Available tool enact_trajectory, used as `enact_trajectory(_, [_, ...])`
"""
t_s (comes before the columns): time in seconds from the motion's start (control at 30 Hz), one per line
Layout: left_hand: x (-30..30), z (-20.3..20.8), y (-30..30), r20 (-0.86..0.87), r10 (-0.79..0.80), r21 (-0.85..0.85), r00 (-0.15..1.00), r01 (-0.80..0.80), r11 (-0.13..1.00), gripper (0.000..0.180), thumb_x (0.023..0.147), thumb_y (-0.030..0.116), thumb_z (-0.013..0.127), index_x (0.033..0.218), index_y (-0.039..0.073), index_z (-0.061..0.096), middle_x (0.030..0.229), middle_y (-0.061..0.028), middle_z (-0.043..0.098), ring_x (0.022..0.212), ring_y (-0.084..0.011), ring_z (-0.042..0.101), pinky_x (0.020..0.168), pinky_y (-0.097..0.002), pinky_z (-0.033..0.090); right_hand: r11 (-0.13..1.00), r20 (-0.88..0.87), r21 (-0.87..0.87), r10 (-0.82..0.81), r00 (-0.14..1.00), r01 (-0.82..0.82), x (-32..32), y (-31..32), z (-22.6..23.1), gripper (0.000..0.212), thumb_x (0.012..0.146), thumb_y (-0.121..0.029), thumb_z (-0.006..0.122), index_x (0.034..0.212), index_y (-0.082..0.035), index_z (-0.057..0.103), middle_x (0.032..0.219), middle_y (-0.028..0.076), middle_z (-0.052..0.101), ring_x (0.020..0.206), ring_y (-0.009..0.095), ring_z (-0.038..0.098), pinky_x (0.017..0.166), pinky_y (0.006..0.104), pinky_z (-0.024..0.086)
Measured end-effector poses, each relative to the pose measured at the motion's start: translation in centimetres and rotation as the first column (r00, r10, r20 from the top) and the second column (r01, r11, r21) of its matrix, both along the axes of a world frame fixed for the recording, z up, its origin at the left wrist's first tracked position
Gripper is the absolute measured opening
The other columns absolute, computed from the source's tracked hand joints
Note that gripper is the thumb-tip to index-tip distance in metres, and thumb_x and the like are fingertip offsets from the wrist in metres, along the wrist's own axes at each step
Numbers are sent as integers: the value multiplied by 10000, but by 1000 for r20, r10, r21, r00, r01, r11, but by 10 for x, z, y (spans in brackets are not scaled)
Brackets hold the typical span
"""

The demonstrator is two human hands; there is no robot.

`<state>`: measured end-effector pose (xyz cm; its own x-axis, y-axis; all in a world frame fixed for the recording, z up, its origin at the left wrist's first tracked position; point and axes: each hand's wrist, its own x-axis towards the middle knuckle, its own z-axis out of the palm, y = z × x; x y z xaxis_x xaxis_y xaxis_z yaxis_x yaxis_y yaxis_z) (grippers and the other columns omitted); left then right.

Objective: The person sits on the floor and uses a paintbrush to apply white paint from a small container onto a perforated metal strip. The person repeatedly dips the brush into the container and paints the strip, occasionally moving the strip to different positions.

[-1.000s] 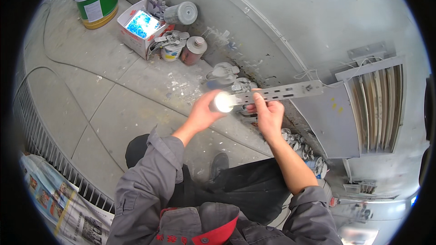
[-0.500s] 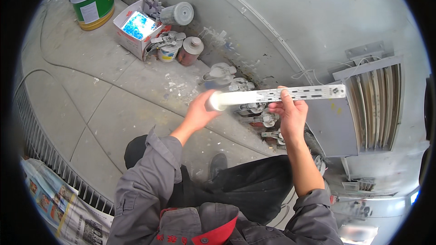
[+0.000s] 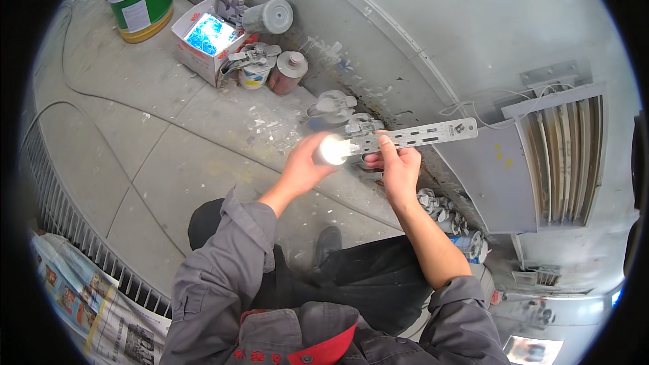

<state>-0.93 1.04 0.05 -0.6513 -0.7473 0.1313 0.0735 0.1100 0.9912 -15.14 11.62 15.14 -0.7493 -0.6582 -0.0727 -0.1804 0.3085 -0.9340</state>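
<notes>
My left hand (image 3: 302, 167) is wrapped around a small white cup (image 3: 331, 151), whose mouth shines brightly. What is inside cannot be made out in the glare. In my right hand (image 3: 400, 170) is a flat white paint stirring stick (image 3: 433, 134) with rows of slots, pinched between thumb and fingers. Its far end points right, while the other end is at the cup's mouth. I cannot tell how deep it reaches. Both hands are raised over the floor, above my dark trousers.
Along the wall stand several spray guns (image 3: 331, 105), a metal can (image 3: 289, 73) and a white box (image 3: 203, 54). A green bucket (image 3: 140, 3) is at the far left. A hose (image 3: 169, 120) crosses the floor. Newspapers (image 3: 115, 311) lie by a floor grate (image 3: 81, 233).
My right hand has moved left toward the cup, bringing the stirring stick with it. Less of the stick shows between hand and cup. My left hand still holds the cup, nearly in place.
</notes>
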Motion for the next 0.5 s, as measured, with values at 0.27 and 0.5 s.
enact_trajectory(0.27, [-3,-6,-5,-21,11,31,1000,-10,999,804,751,40,919,1486,67,594,1396,-106,667,1291,-240,662,1095,-382,534,987,106,-139,-71,992,85,-23,20,50,316,1082,-201,678,1261,57,713,963,135,757,723,183,730,672,325,631])
enact_trajectory(0.5, [-1,-5,-4,-17,5,5,1000,-5,1000,795,749,30,928,1474,78,605,1400,-95,663,1280,-228,664,1073,-378,550,992,-89,-115,37,995,-47,-7,31,77,325,1089,-226,678,1293,24,725,900,106,770,739,144,736,676,318,632])
